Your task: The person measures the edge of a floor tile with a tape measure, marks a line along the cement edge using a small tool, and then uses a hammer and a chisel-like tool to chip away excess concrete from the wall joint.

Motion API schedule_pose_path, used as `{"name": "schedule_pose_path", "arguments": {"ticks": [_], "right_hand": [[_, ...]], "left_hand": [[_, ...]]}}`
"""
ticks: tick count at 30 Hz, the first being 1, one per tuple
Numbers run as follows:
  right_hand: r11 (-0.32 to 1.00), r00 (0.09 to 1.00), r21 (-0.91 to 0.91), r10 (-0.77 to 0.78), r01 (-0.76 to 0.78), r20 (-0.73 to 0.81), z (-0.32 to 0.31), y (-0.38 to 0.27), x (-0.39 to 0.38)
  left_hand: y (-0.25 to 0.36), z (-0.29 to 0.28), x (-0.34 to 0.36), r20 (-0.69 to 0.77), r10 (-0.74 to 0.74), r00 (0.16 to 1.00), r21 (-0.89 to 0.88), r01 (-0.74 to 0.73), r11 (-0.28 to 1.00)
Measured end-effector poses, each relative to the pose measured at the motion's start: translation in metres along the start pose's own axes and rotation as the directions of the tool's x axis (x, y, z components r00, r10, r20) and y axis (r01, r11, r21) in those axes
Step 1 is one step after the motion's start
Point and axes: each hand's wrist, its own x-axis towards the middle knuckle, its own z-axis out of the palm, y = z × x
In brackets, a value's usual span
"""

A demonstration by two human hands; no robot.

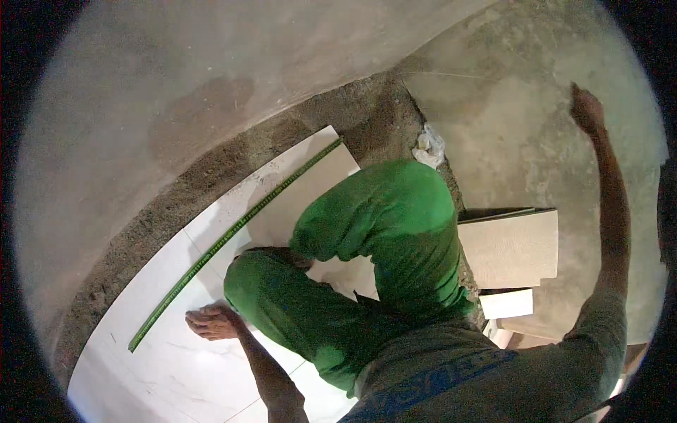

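My left hand (214, 322) rests on a white marbled floor tile (187, 366) beside my bent knee, its fingers stretched forward and nothing seen in them. Just ahead of that hand, a long narrow green strip with fine marks along it (236, 227), like a measuring tape, lies across the tiles (218, 215). On the other side, my right hand (587, 109) reaches far out over a grey cement surface (522, 127). It is dark and blurred, so its fingers and anything in them cannot be made out. Neither hand touches the strip.
Rough bare mortar (162, 194) runs between the tiles and the smooth grey wall (211, 56). A stack of beige tiles (515, 247) sits right of my green-trousered legs (402, 204), near a smaller white piece (506, 304). Crumpled white plastic (429, 146) lies beyond my knee.
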Motion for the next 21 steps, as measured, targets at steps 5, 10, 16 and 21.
{"name": "schedule_pose_path", "arguments": {"ticks": [5,10,16,21], "right_hand": [[0.984,0.981,0.021,0.178,-0.177,-0.070,0.089,0.110,-0.054],[0.996,0.985,0.077,0.045,-0.033,-0.165,0.135,0.008,-0.021],[0.795,0.965,0.568,-0.263,0.214,0.005,0.163,-0.211,0.043],[0.647,0.871,0.609,-0.193,0.458,-0.451,0.294,-0.311,0.095]], "left_hand": [[0.003,-0.007,-0.004,0.011,0.000,1.000,0.064,-0.001,0.998],[0.009,-0.003,-0.006,0.040,-0.056,0.998,0.077,0.053,0.996],[0.000,0.002,-0.008,0.095,-0.026,0.995,0.283,-0.002,0.959],[0.029,0.005,-0.009,0.089,-0.169,0.982,-0.111,0.178,0.978]]}}
